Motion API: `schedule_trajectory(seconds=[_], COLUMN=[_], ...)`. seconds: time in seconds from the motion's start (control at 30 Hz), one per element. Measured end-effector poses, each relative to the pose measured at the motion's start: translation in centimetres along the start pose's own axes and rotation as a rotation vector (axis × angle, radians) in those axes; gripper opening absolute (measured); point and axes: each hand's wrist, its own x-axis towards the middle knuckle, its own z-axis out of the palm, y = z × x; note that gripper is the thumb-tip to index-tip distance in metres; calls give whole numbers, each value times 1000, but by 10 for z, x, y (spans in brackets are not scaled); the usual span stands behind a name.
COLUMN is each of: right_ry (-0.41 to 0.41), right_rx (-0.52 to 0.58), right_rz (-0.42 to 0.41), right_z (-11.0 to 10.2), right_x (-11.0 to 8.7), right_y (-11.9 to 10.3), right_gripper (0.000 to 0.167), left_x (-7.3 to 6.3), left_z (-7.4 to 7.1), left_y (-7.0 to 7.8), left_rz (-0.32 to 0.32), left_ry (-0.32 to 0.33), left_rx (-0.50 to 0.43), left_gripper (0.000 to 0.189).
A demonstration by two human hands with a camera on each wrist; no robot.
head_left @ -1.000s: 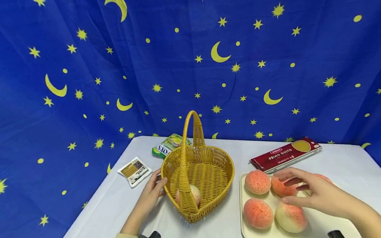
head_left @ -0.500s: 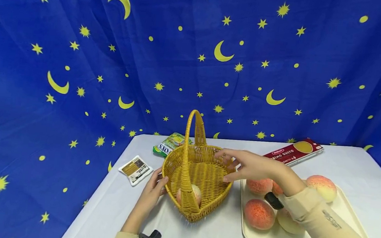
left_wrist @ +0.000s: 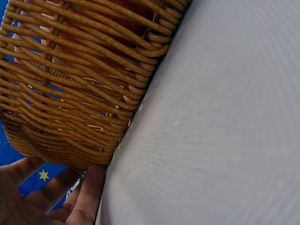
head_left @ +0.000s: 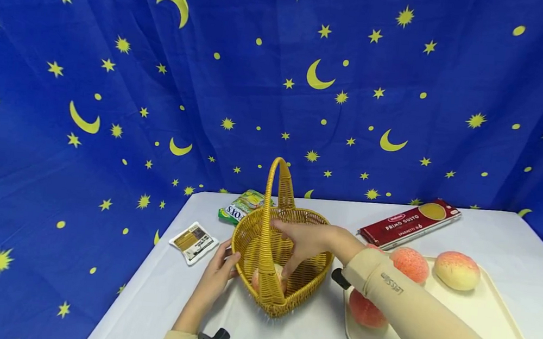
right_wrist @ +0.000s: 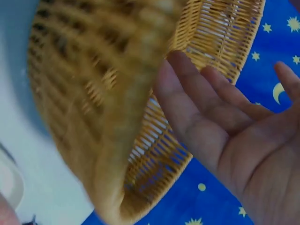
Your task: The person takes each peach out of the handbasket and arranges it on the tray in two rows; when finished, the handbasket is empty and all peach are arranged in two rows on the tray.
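Observation:
A yellow-brown wicker basket (head_left: 309, 296) with a tall handle stands mid-table. Inside, near its pointed front end, lies a pale pink peach (head_left: 256, 281), partly behind the handle. My right hand (head_left: 307, 242) reaches down into the basket, its thumb at the peach and its fingers spread beyond the handle. In the right wrist view those fingers are loosely extended and nothing shows in the palm. With thumb and fingers fairly straight, my left hand (head_left: 214, 273) touches the basket's outer left side; the left wrist view shows its fingertips against the woven wall (left_wrist: 79, 103).
To the right, a cream tray (head_left: 492, 327) bears several peaches (head_left: 457, 270), some covered by my right sleeve (head_left: 414, 314). A red spaghetti pack (head_left: 408, 223) lies behind it. Left of the basket are a green packet (head_left: 238, 210) and a white pouch (head_left: 193, 243).
My right hand has moved left from above the tray peaches, over the basket's right rim and down inside toward the peach. The left hand stays at the basket's side.

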Motion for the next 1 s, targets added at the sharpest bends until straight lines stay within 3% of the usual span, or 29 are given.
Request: schedule_trajectory(seconds=[0.2, 0.37, 0.63, 0.83, 1.0], right_ry=[-112, -203, -248, -325, -364], right_rx=[83, 148, 221, 298, 289], right_rz=[44, 117, 218, 232, 219], right_z=[4, 7, 11, 14, 15], right_x=[13, 19, 23, 26, 29], right_y=[-8, -13, -15, -15, -17], right_gripper=[109, 110, 98, 89, 77], left_x=[0, 0, -1, -1, 0], left_z=[0, 0, 0, 0, 0], left_y=[1, 2, 1, 1, 0], left_rz=[3, 7, 3, 10, 9], left_ry=[-4, -11, -11, -5, -2], left_rx=[-2, -2, -1, 5, 8], left_gripper=[57, 56, 57, 56, 55])
